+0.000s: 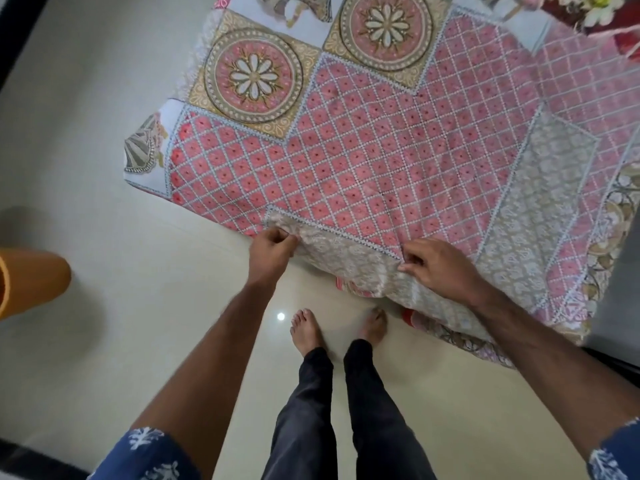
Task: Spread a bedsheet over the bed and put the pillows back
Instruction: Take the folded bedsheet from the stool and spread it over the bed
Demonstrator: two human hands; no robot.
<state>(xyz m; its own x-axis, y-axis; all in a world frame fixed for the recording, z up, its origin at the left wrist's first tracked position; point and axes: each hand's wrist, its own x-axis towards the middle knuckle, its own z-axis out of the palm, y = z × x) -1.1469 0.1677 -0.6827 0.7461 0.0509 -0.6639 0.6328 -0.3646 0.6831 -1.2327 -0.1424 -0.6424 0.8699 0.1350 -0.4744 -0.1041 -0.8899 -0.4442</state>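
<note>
Nearest: bare feet (308, 332) on glossy floor tile (138, 289), toes close to the hanging sheet hem. Risk: the drape falls in front of the feet, so stepping forward could pin the cloth and drag it off line, or cause a slip on the tile.

Left hand (272, 249) grip: fingers curled, pinching the near edge of the bedsheet (363, 161). Right hand (438, 263) grip: fingers curled on the same edge, further right, bunching a small fold. Both holds are narrow pinches rather than full fistfuls. My read: a hard tug could slip the cloth out of one pinch, leaving that side slack and the pattern skewed.

The sheet lies over the bed corner, patterned side up, near edge hanging over the side. Its left edge (152, 157) hangs over the floor; cannot tell how much overhang the far side has. Uneven pull from the two hands would likely rotate the sheet and shorten one side.

Red fabric (346, 287) shows under the hem between the hands, cannot tell what it is; it could snag or stay exposed if the sheet rides up.

Far right: red floral cloth (595, 15) on the sheet top edge, possibly a pillow, blurred. If it sits on the sheet, pulling may drag it or lock in wrinkles.

Orange object (31, 278) on the floor, left, well apart; trip hazard only if walking round.
</note>
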